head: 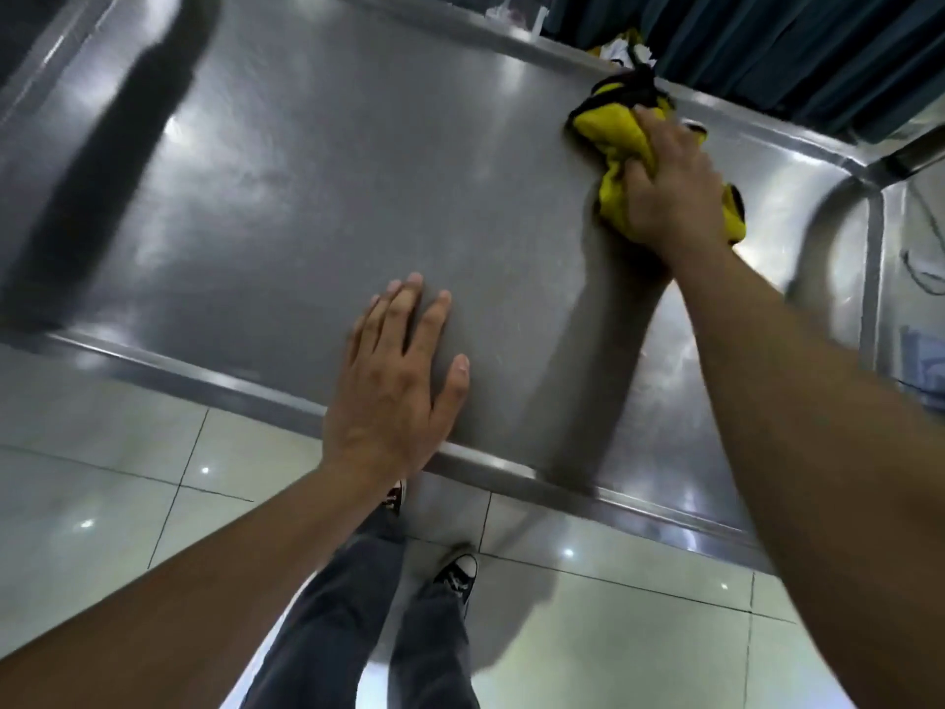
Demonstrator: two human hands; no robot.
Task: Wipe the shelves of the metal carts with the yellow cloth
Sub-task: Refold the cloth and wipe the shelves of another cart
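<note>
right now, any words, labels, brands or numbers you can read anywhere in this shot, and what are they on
None can be read.
The metal shelf shows only glare and reflections, no print.
The yellow cloth under the right hand has black trim but no visible label.
The sneakers on the tiled floor are too small and blurred for any logo.
The left hand covers no marking.

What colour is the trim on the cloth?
Black, edging the yellow cloth the right hand grips; head view.

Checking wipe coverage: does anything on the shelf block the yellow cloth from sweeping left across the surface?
Only the left hand, resting flat near the front rim. The right hand grips the yellow cloth at the far right; the shelf otherwise looks bare.
</note>
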